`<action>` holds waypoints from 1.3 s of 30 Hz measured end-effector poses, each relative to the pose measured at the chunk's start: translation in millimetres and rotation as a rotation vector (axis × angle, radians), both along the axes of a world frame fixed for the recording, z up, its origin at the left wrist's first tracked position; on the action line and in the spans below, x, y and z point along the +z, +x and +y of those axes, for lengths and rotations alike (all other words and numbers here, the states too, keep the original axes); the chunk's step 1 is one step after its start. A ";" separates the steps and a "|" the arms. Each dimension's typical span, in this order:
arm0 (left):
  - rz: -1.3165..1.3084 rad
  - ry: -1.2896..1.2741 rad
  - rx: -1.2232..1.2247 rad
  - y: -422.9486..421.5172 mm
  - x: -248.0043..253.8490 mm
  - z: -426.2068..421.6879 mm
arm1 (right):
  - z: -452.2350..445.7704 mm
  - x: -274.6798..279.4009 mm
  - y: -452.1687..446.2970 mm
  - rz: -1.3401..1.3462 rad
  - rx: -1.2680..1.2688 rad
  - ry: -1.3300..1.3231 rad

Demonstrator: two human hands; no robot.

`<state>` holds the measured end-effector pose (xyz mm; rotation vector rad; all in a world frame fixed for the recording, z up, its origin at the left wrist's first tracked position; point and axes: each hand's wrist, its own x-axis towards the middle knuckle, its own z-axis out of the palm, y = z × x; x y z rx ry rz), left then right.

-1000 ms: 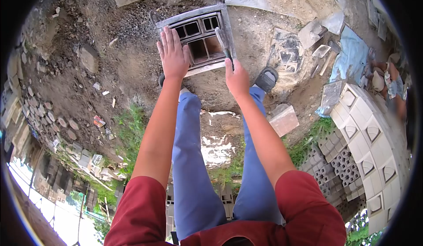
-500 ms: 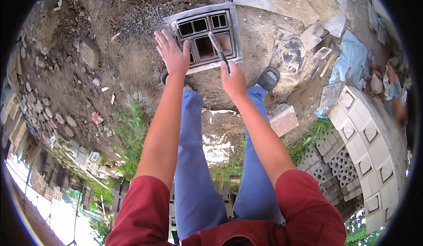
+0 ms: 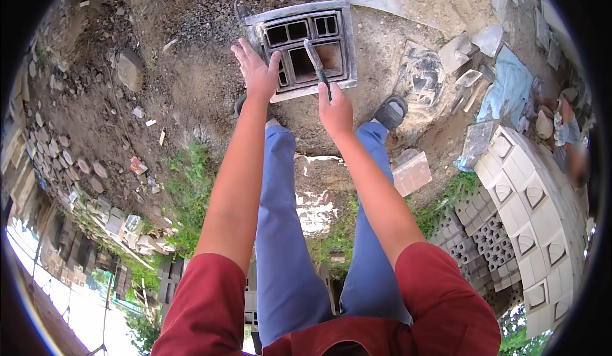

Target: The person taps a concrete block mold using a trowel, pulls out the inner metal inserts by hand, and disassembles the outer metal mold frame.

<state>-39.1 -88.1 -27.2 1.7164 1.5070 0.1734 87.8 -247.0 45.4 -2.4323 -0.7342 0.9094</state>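
Right hand (image 3: 336, 108) is gripping a trowel (image 3: 313, 56) over the divided frame (image 3: 349, 43); left hand (image 3: 259, 79) is posing open, empty, at its left edge.

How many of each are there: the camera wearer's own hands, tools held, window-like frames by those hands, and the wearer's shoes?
Hands: 2 (left hand, right hand)
Held tool: 1
Window-like frame: 1
Shoes: 2 (left shoe, partly hidden; right shoe)
Total: 6
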 end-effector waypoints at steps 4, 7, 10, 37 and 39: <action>-0.023 -0.069 -0.003 -2.4 0.8 3.5 | -3.6 -7.4 -4.8 -0.035 -0.021 0.012; 0.005 -0.045 -0.012 -3.6 -5.9 3.1 | -4.7 -8.6 -6.3 -0.053 -0.031 0.029; 0.007 -0.066 -0.002 -3.7 -7.6 2.9 | -4.7 -9.4 -3.9 -0.017 -0.015 -0.015; -0.201 -0.015 0.438 18.1 -16.1 0.4 | 9.0 -31.5 -16.3 0.143 -0.172 0.021; -0.196 -0.018 0.429 19.6 -9.2 0.4 | 10.2 -28.2 -17.1 0.128 -0.177 -0.009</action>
